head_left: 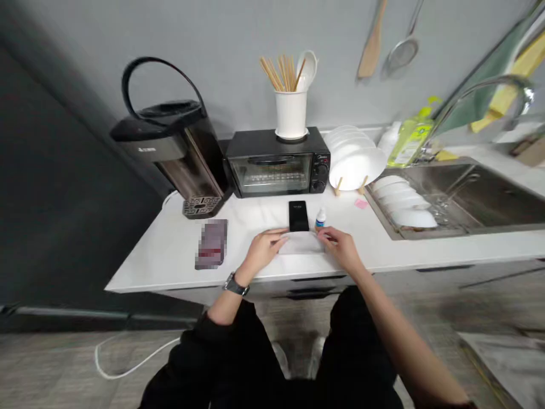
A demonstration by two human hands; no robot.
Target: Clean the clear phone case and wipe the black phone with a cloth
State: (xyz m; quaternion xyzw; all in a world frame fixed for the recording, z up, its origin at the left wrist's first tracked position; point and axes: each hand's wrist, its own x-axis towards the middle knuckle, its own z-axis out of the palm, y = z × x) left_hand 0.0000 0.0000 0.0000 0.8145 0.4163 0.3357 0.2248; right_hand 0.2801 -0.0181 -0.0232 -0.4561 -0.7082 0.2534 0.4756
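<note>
A thin white sheet [301, 243], like a tissue or cloth, lies on the counter at its front edge. My left hand [264, 249] pinches its left end, and my right hand [338, 245] pinches its right end, so both hands are closed on it. Just behind the sheet is a black smartphone [298, 216] with its screen lit, its lower end at the sheet's back edge. Close by my right fingertips stands a small white bottle [321, 217] with a blue and orange label.
Left on the white counter [170, 255] lies a blurred-out phone-shaped object [212, 244]. Behind stand a drink dispenser [187, 153], a toaster oven [279, 165] topped by a utensil holder [292, 113], and racked plates [357, 165]. A sink [489, 221] with stacked bowls [402, 201] is at right.
</note>
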